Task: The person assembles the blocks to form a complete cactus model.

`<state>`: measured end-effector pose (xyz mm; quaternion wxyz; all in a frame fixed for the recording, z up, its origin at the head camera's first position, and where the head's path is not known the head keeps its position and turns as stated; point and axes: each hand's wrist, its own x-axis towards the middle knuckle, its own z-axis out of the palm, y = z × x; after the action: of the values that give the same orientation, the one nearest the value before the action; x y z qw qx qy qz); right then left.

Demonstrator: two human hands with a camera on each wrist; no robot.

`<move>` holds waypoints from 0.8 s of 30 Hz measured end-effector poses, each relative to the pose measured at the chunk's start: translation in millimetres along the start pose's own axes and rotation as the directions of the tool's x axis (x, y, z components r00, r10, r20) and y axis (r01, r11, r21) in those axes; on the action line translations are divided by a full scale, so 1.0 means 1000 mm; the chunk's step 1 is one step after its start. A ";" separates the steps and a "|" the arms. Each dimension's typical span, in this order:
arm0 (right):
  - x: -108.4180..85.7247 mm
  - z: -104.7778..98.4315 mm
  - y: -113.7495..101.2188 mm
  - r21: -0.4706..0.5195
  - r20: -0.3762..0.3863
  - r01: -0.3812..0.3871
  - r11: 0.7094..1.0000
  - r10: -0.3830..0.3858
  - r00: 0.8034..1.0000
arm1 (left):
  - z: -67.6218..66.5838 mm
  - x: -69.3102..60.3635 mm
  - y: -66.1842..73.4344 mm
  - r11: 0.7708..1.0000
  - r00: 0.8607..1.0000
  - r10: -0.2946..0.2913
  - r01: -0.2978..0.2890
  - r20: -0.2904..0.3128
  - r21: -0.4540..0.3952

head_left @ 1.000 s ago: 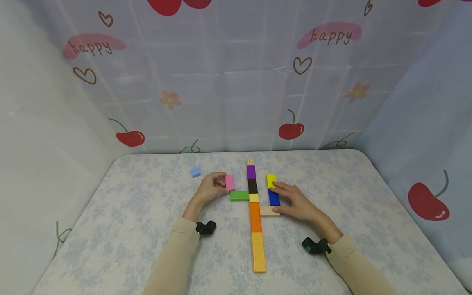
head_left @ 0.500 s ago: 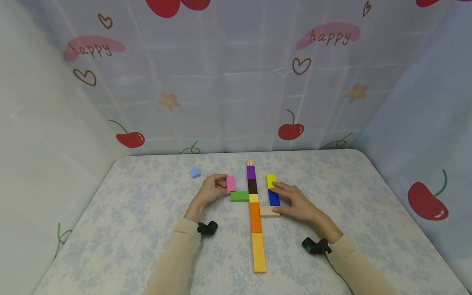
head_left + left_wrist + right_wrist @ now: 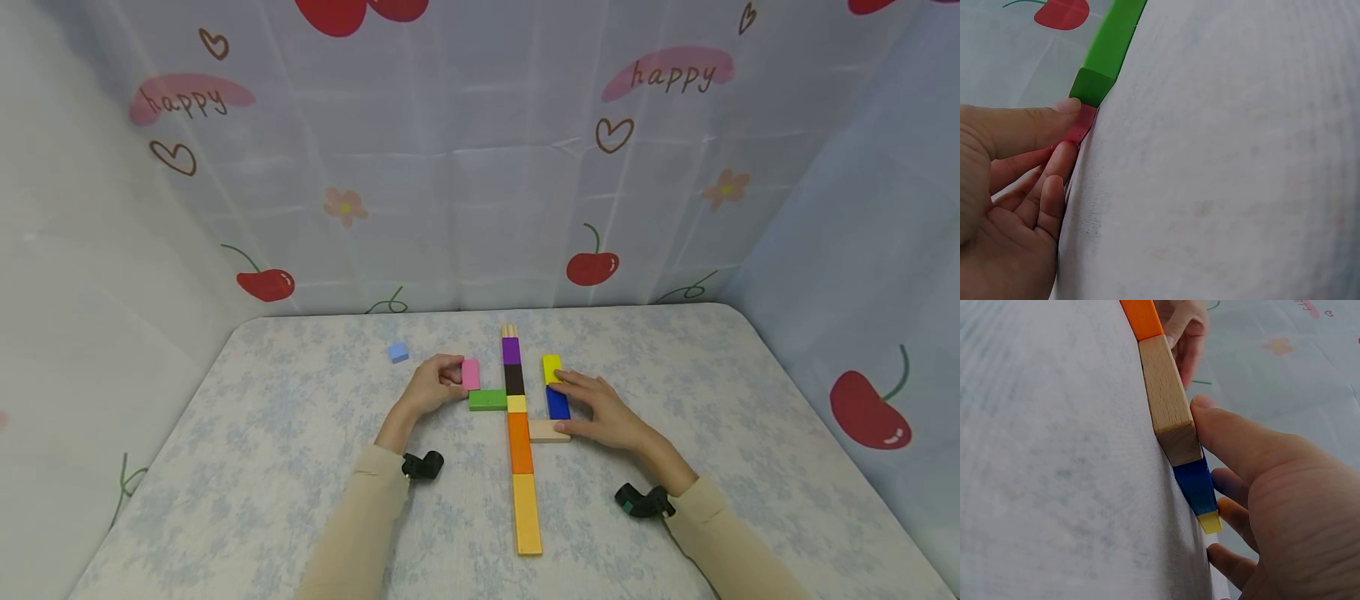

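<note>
In the head view my left hand point(image 3: 431, 386) pinches a pink block point(image 3: 470, 374) between thumb and fingers. The pink block lies at the far side of a green block point(image 3: 487, 401), near its left end. My right hand point(image 3: 602, 410) rests with spread fingers over the right-hand pieces. Its fingertips touch a yellow block point(image 3: 551, 367) and a blue block point(image 3: 557, 402), and its thumb lies on a plain wooden block point(image 3: 548, 430). In the right wrist view, that wooden block point(image 3: 1169, 400) meets the orange block point(image 3: 1141, 319).
Between the hands runs a column: thin sticks, a purple block point(image 3: 511, 351), a dark block point(image 3: 513, 380), a small pale yellow block, an orange block and a long yellow block point(image 3: 527, 515). A light blue block point(image 3: 398, 352) lies at the back left of the table point(image 3: 262, 467).
My left hand has brought the pink block slightly right and nearer, up to the green block. My right hand has stayed in place.
</note>
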<state>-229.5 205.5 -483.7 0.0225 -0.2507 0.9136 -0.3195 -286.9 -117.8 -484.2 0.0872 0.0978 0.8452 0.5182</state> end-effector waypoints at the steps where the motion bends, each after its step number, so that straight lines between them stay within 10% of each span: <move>1: 0.000 0.000 0.000 0.000 0.000 0.001 1.000 -0.001 1.000 | 0.000 0.000 0.000 1.000 1.000 0.003 -0.003 0.001 0.002; 24: 0.000 0.002 0.002 -0.004 -0.008 0.008 1.000 -0.008 1.000 | 0.002 -0.002 0.001 1.000 1.000 0.022 -0.022 -0.007 0.021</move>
<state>-229.9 205.7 -486.7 0.0173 -0.2532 0.9132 -0.3188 -284.5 -115.6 -484.1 0.0774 0.1062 0.8496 0.5107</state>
